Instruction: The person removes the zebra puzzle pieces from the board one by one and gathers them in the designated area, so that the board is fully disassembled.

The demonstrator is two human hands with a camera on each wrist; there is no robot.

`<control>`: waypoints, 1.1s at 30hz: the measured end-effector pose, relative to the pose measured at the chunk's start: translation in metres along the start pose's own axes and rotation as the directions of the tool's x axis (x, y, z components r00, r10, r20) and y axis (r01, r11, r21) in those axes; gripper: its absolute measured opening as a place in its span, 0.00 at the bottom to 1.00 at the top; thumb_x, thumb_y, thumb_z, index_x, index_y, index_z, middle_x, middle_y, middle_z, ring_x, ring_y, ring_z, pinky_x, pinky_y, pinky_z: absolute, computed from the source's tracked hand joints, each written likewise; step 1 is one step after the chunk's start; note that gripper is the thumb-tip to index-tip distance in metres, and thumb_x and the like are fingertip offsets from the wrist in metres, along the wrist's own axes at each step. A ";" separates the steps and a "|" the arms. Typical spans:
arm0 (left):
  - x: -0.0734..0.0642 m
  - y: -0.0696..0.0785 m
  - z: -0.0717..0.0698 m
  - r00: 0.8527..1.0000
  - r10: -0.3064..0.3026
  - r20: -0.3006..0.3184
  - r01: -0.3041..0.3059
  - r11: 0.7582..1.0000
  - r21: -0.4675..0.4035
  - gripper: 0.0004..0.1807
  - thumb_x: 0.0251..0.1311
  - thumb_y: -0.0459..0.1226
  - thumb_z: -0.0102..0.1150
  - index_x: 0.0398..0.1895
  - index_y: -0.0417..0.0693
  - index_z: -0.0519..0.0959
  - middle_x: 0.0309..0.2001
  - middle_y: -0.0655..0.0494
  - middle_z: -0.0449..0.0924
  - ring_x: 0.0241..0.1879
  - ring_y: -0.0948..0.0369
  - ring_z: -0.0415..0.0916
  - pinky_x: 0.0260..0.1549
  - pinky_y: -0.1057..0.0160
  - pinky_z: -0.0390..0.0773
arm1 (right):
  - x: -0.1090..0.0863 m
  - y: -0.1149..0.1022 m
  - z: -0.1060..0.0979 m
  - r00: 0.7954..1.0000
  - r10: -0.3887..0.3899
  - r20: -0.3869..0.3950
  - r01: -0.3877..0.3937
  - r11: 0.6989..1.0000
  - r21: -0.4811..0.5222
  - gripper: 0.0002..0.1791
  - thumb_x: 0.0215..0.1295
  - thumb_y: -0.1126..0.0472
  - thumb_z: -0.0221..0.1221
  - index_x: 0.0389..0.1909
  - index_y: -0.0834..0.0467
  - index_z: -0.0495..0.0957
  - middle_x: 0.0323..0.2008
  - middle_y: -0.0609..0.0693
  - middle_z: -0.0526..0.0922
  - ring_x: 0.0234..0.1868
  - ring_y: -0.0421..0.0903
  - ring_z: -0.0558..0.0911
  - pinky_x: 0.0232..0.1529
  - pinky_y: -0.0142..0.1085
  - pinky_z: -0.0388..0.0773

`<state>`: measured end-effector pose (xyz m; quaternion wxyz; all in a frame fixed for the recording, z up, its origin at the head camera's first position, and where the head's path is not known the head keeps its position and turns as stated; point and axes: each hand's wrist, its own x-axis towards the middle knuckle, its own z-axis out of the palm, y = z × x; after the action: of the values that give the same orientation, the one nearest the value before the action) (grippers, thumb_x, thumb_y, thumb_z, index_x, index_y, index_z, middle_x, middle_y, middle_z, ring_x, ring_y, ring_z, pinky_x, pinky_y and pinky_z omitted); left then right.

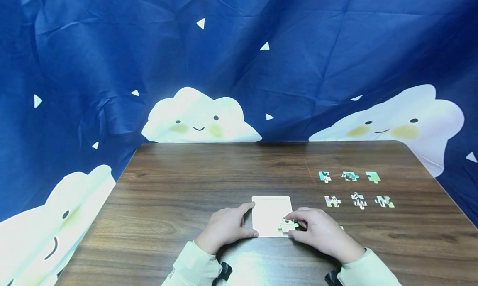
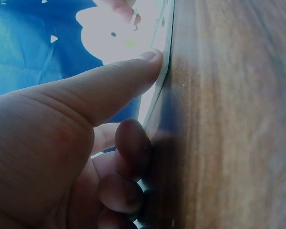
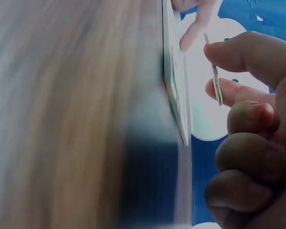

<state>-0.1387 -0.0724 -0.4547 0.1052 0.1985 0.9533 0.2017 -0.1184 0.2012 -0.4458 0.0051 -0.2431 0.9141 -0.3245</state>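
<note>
A square white board [image 1: 269, 213] lies on the table near its front edge. My left hand [image 1: 228, 228] rests at the board's left side, index fingertip towards the upper corner and thumb at the lower one. In the left wrist view the thumb [image 2: 119, 81] is straight against the board's rim, with other fingers bent below it. My right hand [image 1: 317, 232] pinches a puzzle piece [image 1: 287, 225] between thumb and index finger over the board's lower right part. Seen edge-on in the right wrist view, this thin piece [image 3: 216, 78] is held apart from the board [image 3: 174, 71].
Several loose puzzle pieces lie in two rows at the right, including a green piece [image 1: 373, 177] and a black-and-white one [image 1: 359, 200]. Another piece is mostly hidden behind my right hand. A blue curtain [image 1: 291, 70] with clouds hangs behind the wooden table [image 1: 179, 182].
</note>
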 end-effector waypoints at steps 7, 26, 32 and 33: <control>-0.001 -0.001 0.000 1.000 -0.005 0.003 0.005 1.000 -0.006 0.44 0.48 0.60 0.72 0.70 0.60 0.71 0.18 0.73 0.70 0.19 0.68 0.67 0.21 0.63 0.67 | -0.010 0.011 -0.011 1.000 -0.011 -0.017 0.011 1.000 0.001 0.16 0.55 0.56 0.72 0.45 0.54 0.86 0.22 0.35 0.68 0.24 0.30 0.65 0.28 0.29 0.65; 0.000 -0.001 0.002 1.000 -0.003 0.007 0.003 1.000 -0.004 0.43 0.48 0.60 0.72 0.70 0.60 0.71 0.18 0.73 0.70 0.19 0.68 0.68 0.22 0.64 0.67 | -0.043 0.043 -0.026 0.970 -0.134 -0.203 0.126 0.991 -0.053 0.19 0.46 0.66 0.75 0.42 0.55 0.86 0.22 0.31 0.64 0.23 0.27 0.64 0.27 0.22 0.62; 0.000 -0.001 0.001 1.000 0.000 0.004 0.000 1.000 -0.006 0.43 0.48 0.60 0.72 0.70 0.60 0.71 0.18 0.73 0.70 0.19 0.68 0.67 0.21 0.63 0.67 | -0.055 0.055 -0.030 0.968 -0.145 -0.206 0.123 0.986 -0.114 0.20 0.45 0.65 0.75 0.43 0.54 0.85 0.22 0.30 0.62 0.23 0.26 0.62 0.26 0.20 0.60; 0.000 -0.001 0.001 1.000 -0.002 0.005 0.002 1.000 -0.006 0.43 0.48 0.60 0.72 0.70 0.60 0.71 0.18 0.73 0.70 0.19 0.68 0.67 0.21 0.63 0.67 | -0.056 0.057 -0.031 0.967 -0.148 -0.208 0.124 0.985 -0.122 0.20 0.45 0.65 0.75 0.43 0.54 0.85 0.22 0.30 0.62 0.23 0.26 0.62 0.27 0.20 0.60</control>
<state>-0.1388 -0.0729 -0.4565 0.1083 0.1977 0.9527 0.2037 -0.0990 0.2831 -0.4632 -0.1296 -0.2687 0.9065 -0.2987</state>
